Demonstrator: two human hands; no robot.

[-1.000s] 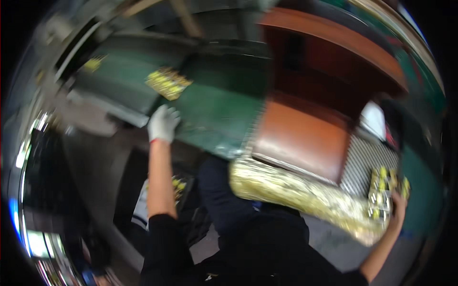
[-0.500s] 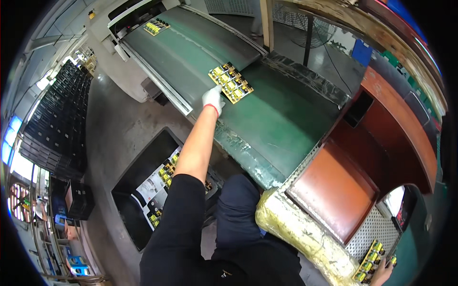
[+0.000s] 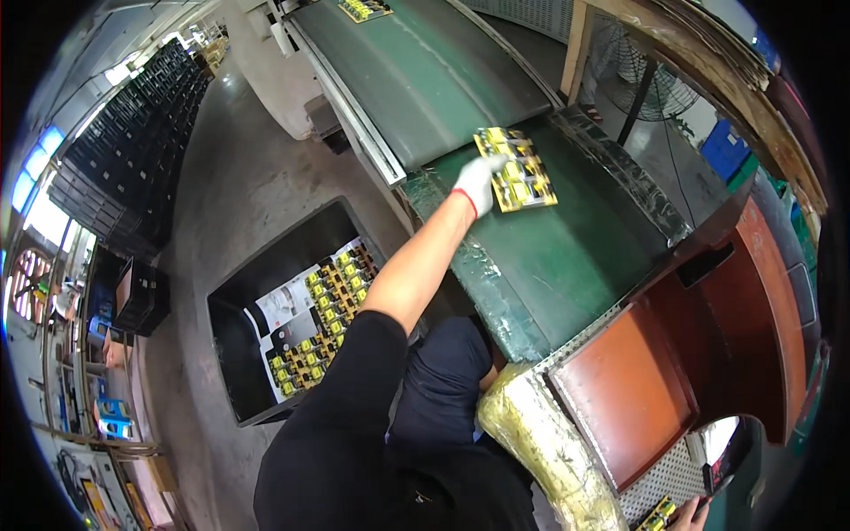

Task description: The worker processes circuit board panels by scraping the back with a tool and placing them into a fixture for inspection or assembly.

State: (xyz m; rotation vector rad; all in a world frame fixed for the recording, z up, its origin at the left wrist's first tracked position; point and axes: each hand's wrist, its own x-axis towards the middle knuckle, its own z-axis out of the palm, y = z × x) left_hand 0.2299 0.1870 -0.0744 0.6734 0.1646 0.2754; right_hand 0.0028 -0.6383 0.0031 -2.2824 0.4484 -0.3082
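My left hand (image 3: 479, 181), in a white glove with a red cuff, reaches over the green conveyor. It grips the left edge of a circuit board panel (image 3: 524, 177) crowded with yellow and dark parts. That panel lies over the green end surface (image 3: 575, 257), just past the belt. At the bottom right, my bare right hand (image 3: 689, 515) is partly cut off by the picture's edge. Its fingers close on the edge of a second circuit board panel (image 3: 657, 514). A third circuit board panel (image 3: 364, 9) sits on the belt (image 3: 416, 75) at the far end.
A black bin (image 3: 232, 354) on the floor at my left holds printed paper and several board panels. Right of the conveyor stand a reddish-brown tray (image 3: 624, 394) and a curved partition (image 3: 770, 319). A film-wrapped roll (image 3: 540, 442) borders my lap. Black crates (image 3: 124, 168) are stacked far left.
My left hand has drawn its panel off the belt onto the green end surface, turning it slightly. The view has shifted left, uncovering more of the bin. My right hand is lower in view.
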